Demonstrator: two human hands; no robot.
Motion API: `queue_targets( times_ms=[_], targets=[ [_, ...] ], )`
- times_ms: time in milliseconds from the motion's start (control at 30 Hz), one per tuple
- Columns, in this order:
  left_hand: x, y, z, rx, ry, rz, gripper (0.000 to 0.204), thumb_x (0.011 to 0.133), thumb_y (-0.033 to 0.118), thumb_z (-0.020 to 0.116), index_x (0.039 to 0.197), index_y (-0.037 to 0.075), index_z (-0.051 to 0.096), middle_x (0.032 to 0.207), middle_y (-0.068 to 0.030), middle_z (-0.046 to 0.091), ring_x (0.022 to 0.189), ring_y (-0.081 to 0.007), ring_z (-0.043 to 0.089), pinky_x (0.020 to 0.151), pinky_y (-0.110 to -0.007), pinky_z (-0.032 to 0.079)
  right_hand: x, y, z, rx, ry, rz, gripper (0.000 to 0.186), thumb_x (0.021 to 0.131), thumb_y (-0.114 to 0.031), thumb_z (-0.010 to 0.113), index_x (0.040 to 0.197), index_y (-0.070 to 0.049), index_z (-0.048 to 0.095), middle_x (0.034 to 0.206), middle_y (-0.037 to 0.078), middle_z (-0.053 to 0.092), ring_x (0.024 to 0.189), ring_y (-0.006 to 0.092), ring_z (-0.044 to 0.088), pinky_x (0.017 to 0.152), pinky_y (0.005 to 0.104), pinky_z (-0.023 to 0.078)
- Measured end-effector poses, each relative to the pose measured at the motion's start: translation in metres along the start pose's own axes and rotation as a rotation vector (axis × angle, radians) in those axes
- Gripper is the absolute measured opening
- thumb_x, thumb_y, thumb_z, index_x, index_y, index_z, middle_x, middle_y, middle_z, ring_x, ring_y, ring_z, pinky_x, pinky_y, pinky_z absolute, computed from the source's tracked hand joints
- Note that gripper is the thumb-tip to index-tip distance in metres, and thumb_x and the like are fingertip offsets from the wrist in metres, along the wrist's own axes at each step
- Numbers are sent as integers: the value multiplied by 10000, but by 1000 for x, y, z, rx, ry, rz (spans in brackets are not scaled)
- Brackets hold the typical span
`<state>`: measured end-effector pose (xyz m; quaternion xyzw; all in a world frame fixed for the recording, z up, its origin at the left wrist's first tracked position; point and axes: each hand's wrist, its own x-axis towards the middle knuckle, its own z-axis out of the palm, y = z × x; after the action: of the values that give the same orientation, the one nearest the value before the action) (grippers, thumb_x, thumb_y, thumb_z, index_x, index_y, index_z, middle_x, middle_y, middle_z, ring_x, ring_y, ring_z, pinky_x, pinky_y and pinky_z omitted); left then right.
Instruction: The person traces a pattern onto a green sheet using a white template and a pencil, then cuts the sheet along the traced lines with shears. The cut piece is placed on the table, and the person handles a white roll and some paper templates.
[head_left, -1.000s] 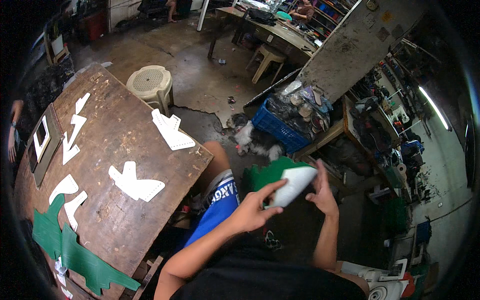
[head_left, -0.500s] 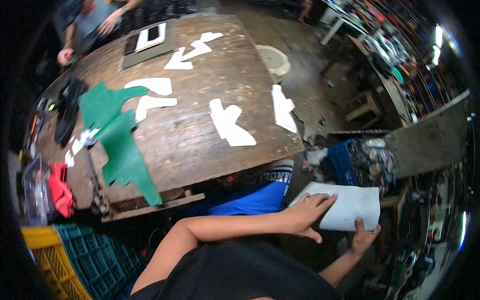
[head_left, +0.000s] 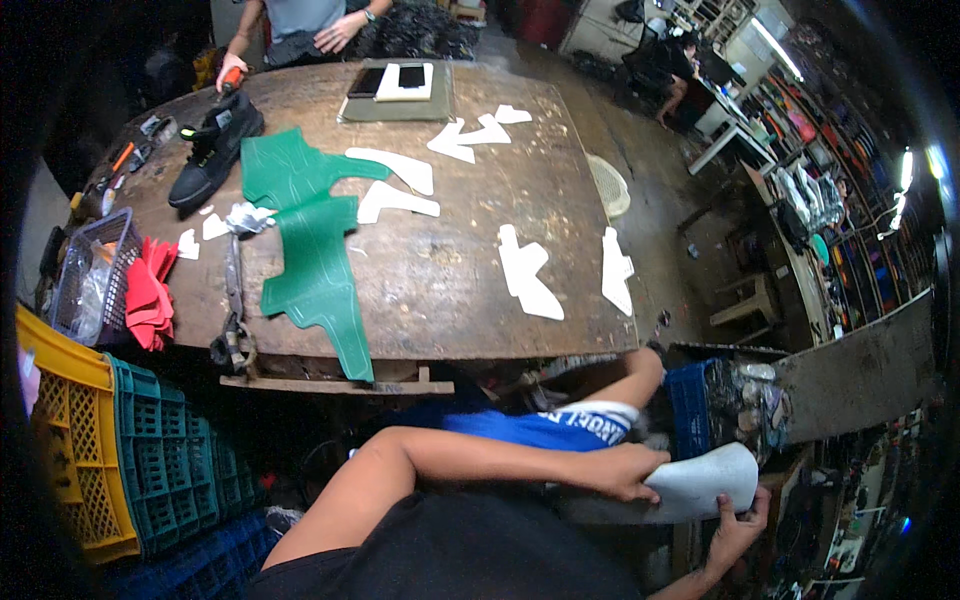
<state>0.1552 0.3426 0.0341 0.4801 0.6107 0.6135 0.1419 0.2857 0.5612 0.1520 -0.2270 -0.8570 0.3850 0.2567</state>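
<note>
A whitish sheet (head_left: 705, 485), paper-like or of thin material, bends in a curve at the lower right, off the table. My left hand (head_left: 628, 472) grips its left side, with some fingers tucked out of sight. At its right edge, my right hand (head_left: 740, 528) pinches it between thumb and fingers. On the wooden table (head_left: 450, 270) lie a large green leather-like piece (head_left: 318, 265) with pale outlines drawn on it and several white cut-out shapes, among them a forked one (head_left: 530, 272) and one at the right edge (head_left: 616, 270).
A black shoe (head_left: 215, 150), a purple basket (head_left: 98, 275) and red pieces (head_left: 150, 295) are at the table's left. Yellow (head_left: 75, 430) and teal crates (head_left: 165, 450) stand below. Across the table is another person's hand (head_left: 340, 32). A blue crate (head_left: 686, 405) stands right of the table.
The view has shifted, showing more of the room. The sheet, flatter before under my spread left hand, is now curved, with that hand closed on its side. The other person's hands have moved.
</note>
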Motion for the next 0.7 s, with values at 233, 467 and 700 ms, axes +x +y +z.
queue_targets(
  times_ms=[233, 467, 700],
  targets=[
    [18, -1, -3, 122, -284, 53, 539, 816, 447, 819, 1026, -19, 646, 906, -277, 705, 902, -481, 680, 756, -537, 542, -11, -82, 37, -880, -589, -879, 1237, 509, -588, 879, 1512, -26, 423, 1495, 222, 476, 1478, 392, 373, 1249, 620, 155],
    [28, -25, -2, 84, -317, 63, 625, 792, 408, 842, 1176, -26, 606, 1004, -260, 716, 961, -480, 680, 811, -530, 553, 28, -61, 65, -1104, -1142, -443, 1330, 488, -768, 834, 1493, -7, 412, 991, 203, 714, 1012, 385, 703, 979, 503, 495],
    [-57, -8, -122, 457, 433, -198, 306, 915, 226, 721, 1155, 45, 663, 1076, -191, 691, 996, -381, 686, 846, -478, 558, 128, 9, 80, -1090, -1298, -49, 935, 563, -715, 871, 1256, -111, 700, 1100, 212, 747, 1032, 399, 716, 929, 458, 551]
  ],
)
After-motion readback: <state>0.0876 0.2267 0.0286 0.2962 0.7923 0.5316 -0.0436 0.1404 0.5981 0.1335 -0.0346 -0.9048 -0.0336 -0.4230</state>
